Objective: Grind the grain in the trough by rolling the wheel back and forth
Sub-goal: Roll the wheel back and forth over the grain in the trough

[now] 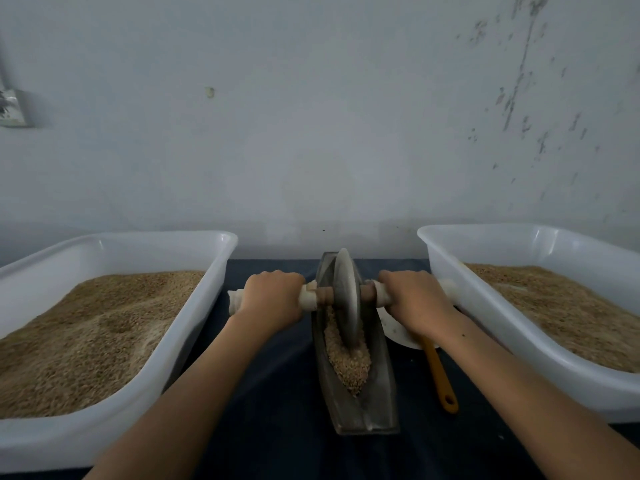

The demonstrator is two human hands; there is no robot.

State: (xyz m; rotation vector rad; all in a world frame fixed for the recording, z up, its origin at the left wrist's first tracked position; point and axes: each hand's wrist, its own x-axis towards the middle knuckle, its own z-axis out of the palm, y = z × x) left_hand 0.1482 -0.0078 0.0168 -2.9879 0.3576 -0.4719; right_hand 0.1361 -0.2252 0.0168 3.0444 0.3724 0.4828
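1. Firstly, at the far left, a white tub (207,306) stands on the dark tabletop (277,393), and it is filled with brown grain (90,327) up to a good level.
2. Next, the left hand (272,297) has its grip curled around the left handle (308,299) of the axle, which is wrapped in pale cloth; the fingers go over the top of it.
3. In the middle, the metal trough (377,403) lies lengthwise, pointing away from the person. The wheel (346,296) stands upright in it, toward the far half of the trough.
4. The grain in the trough (349,365) lies mostly in the near half, in front of the wheel. It looks coarse, with whole pieces and little fine powder, so I judge the grinding is at an early or middle stage and many more passes are left.
5. The right hand (414,301) grips the right handle (381,294) in the same way.
6. Under the right forearm, a white dish (394,330) and an orange handle (441,375) of some tool rest on the tabletop.
7. At the far right, a second white tub (460,299) also holds grain.
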